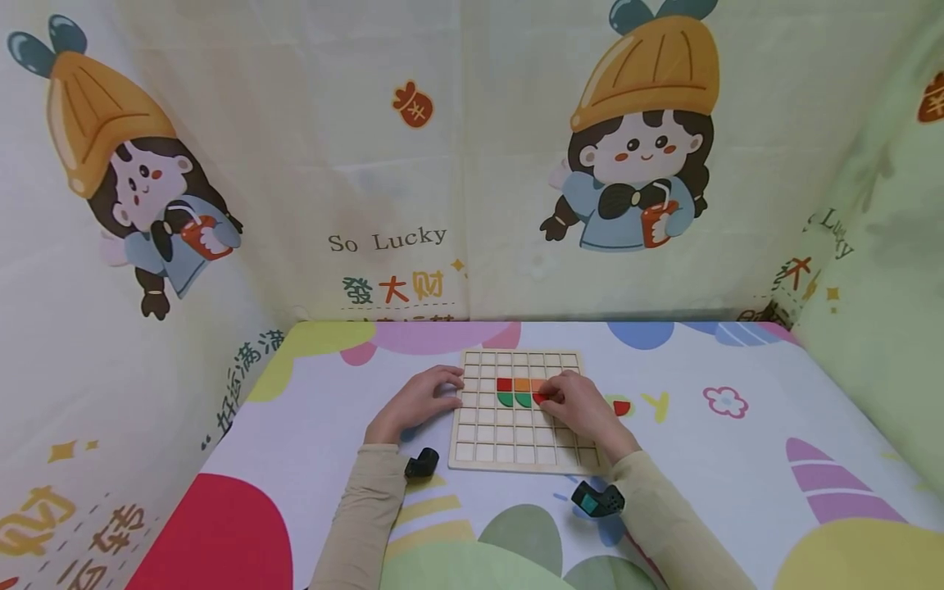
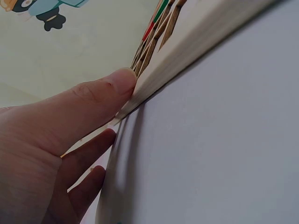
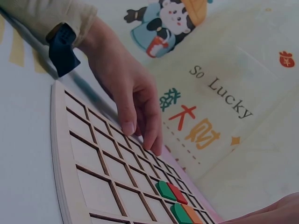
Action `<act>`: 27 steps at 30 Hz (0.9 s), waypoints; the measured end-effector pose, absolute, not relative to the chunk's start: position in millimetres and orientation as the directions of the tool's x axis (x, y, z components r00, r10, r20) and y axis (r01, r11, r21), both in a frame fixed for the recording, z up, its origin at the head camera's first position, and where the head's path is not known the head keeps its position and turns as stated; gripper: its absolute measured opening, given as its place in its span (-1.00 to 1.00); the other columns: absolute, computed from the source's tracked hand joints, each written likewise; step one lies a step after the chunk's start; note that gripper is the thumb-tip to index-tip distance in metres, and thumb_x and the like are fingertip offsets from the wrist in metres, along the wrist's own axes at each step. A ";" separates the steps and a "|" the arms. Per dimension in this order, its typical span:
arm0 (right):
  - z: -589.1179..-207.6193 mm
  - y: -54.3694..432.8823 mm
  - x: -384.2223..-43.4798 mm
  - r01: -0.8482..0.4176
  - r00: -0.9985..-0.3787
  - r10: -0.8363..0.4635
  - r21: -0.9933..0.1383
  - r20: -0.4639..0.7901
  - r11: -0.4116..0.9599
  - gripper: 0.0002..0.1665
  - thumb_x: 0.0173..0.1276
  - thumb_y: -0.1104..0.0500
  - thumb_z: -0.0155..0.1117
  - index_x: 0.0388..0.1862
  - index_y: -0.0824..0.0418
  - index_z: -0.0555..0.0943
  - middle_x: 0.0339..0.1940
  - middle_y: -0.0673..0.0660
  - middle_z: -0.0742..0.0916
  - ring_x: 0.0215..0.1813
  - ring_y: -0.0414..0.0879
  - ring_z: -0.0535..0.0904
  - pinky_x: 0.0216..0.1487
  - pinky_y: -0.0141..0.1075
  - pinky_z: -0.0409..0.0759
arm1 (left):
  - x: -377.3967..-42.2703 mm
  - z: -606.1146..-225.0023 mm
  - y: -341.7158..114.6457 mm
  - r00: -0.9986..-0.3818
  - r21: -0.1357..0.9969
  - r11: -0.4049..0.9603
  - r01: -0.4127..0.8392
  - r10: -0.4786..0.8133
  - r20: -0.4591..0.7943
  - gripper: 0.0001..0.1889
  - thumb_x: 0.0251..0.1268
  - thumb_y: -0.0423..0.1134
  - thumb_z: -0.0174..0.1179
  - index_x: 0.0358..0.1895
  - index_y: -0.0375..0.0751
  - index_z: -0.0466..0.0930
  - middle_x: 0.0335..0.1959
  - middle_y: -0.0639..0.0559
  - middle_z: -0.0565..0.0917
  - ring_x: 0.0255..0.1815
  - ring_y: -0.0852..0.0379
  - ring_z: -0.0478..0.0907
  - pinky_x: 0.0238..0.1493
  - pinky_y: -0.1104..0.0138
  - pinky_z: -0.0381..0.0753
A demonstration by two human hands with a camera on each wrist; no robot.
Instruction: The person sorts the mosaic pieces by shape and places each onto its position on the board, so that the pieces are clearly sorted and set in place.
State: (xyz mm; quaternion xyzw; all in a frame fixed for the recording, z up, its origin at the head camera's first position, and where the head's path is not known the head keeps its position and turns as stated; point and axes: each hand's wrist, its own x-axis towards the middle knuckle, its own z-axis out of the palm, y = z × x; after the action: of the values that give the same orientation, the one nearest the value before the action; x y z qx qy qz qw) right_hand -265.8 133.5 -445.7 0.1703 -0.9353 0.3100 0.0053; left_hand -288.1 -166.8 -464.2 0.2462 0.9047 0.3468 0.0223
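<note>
A light wooden grid board (image 1: 487, 442) lies on the table. My left hand (image 1: 424, 399) rests at its left edge; in the left wrist view the thumb (image 2: 122, 81) touches the frame and the other fingers are loosely bent beside it. Over the board's right half, my right hand (image 1: 578, 401) pinches a small red piece (image 1: 541, 398) with curved fingertips, the fingers covering part of it. Left of this piece sit two green rounded pieces (image 1: 523, 400). In the row above are a red square piece (image 1: 505, 384) and two orange pieces (image 1: 521, 384), one partly behind the fingers.
A small red shape (image 1: 622, 407) shows on the printed tablecloth right of the board. Black wrist devices (image 1: 422, 463) hang by both sleeves near the board's front edge. A printed curtain (image 1: 509, 279) stands behind the table and on both sides.
</note>
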 end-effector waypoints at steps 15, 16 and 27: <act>-440.5 145.0 -263.8 -0.338 -0.938 -0.314 -0.570 0.145 0.749 -0.80 0.27 0.25 0.38 -0.14 0.28 0.71 -0.25 0.09 0.64 -0.23 -0.07 0.57 -0.14 -0.18 0.64 | -286.0 -461.8 -164.8 -0.881 0.645 0.638 0.420 0.456 0.123 -0.74 0.23 -0.21 0.36 -0.05 -0.20 0.66 0.27 -0.03 0.52 0.37 -0.02 0.37 0.41 0.13 0.29; -439.7 147.5 -263.5 -0.337 -0.939 -0.312 -0.571 0.145 0.749 -0.80 0.27 0.25 0.38 -0.13 0.29 0.71 -0.25 0.11 0.64 -0.22 -0.05 0.58 -0.13 -0.16 0.65 | -286.0 -461.7 -164.7 -0.881 0.645 0.638 0.422 0.457 0.124 -0.74 0.23 -0.21 0.36 -0.05 -0.20 0.66 0.27 -0.03 0.52 0.37 -0.02 0.37 0.42 0.14 0.29; -435.7 179.6 -263.5 -0.296 -0.955 -0.251 -0.557 0.158 0.776 -0.70 0.29 0.20 0.37 -0.05 0.34 0.67 -0.16 0.19 0.66 -0.19 -0.01 0.58 -0.12 -0.11 0.65 | -286.1 -461.4 -166.0 -0.879 0.636 0.643 0.427 0.460 0.125 -0.74 0.24 -0.22 0.35 -0.05 -0.21 0.65 0.27 -0.04 0.52 0.36 -0.02 0.37 0.41 0.14 0.29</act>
State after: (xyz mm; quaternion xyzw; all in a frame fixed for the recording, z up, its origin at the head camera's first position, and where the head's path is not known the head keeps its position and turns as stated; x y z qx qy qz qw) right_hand -263.5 179.6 -435.7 0.1451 -0.9415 0.3017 0.0372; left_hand -286.1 -166.0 -461.4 0.2448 0.9059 0.3447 0.0241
